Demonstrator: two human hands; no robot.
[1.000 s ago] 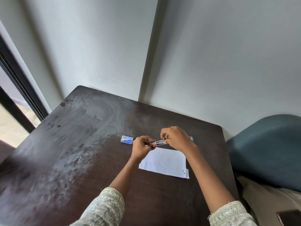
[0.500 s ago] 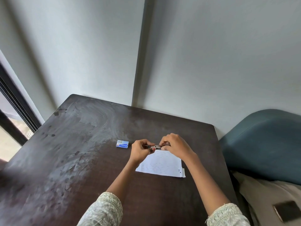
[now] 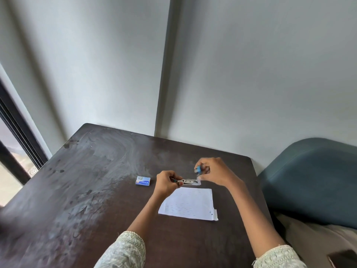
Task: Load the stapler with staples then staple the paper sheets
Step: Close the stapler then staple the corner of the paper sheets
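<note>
A small stapler (image 3: 188,181) is held just above the dark table (image 3: 87,190), its metal staple channel lying level and exposed. My left hand (image 3: 166,182) grips its left end. My right hand (image 3: 213,172) holds the right end, with the blue top cover (image 3: 198,169) swung up under its fingers. White paper sheets (image 3: 188,205) lie flat on the table just in front of both hands. A small blue staple box (image 3: 143,180) rests on the table to the left of my left hand.
Grey walls meet in a corner behind the table. A blue-grey upholstered seat (image 3: 313,180) stands along the table's right edge, with a dark phone (image 3: 342,259) at the lower right. A dark-framed window (image 3: 17,136) is at the left.
My right hand has lifted the stapler's blue cover up and away, baring the metal channel. My left hand keeps its grip on the left end. The view has shifted slightly.
</note>
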